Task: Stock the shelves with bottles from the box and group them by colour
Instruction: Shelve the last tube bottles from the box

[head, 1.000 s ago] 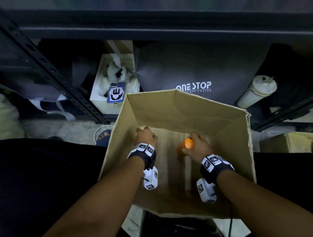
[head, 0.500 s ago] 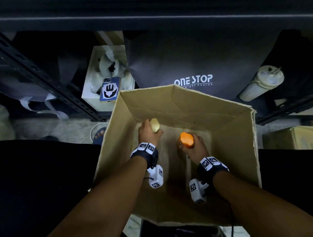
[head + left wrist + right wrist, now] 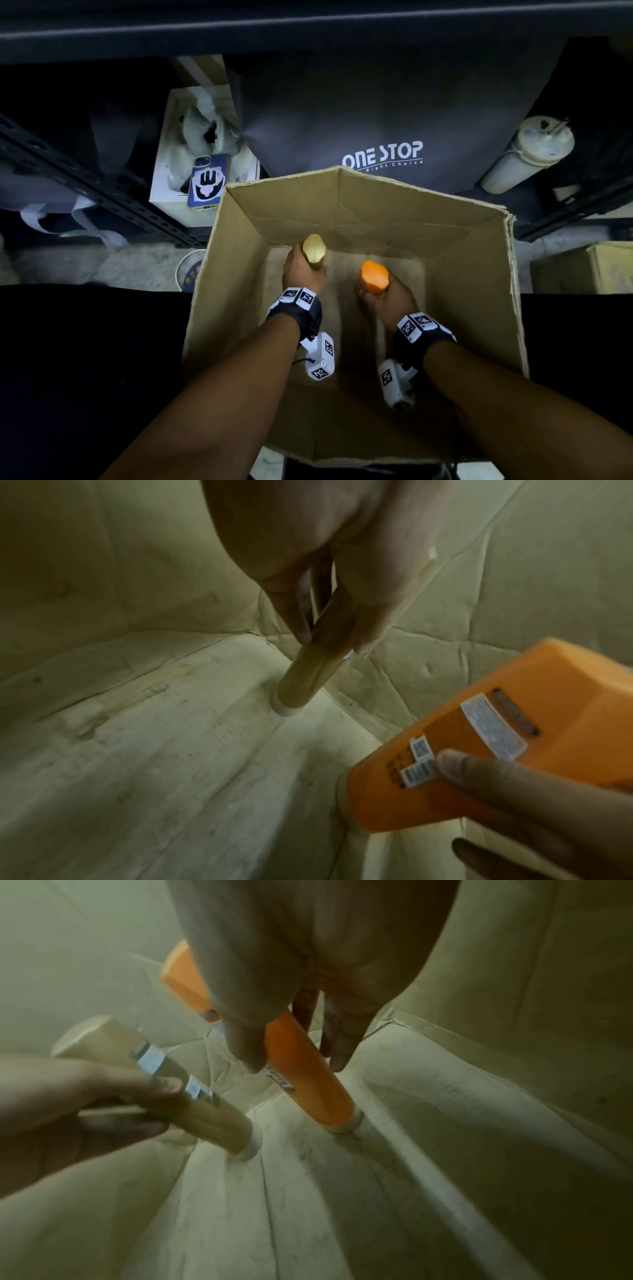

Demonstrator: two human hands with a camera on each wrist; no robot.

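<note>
Both my hands are inside the open cardboard box (image 3: 479,274). My left hand (image 3: 303,272) grips a cream bottle (image 3: 314,249) (image 3: 318,653) (image 3: 192,1085) with a white cap pointing down. My right hand (image 3: 383,301) grips an orange bottle (image 3: 374,277) (image 3: 301,1074) (image 3: 496,737), also cap down. Both bottles hang just above the box floor, side by side, about a hand's width apart. I see no other bottle on the bare box floor (image 3: 137,777).
A dark shelf rail (image 3: 308,24) runs across the top. Under it lie a grey "ONE STOP" bag (image 3: 376,137), a white box (image 3: 164,185) with a phone (image 3: 205,181) on it, and a cream cylinder (image 3: 524,154). A black slotted upright (image 3: 85,185) slants at the left.
Both hands have risen from the box floor, each lifting its bottle. The cream bottle, hidden under the left hand a second ago, now shows above it.
</note>
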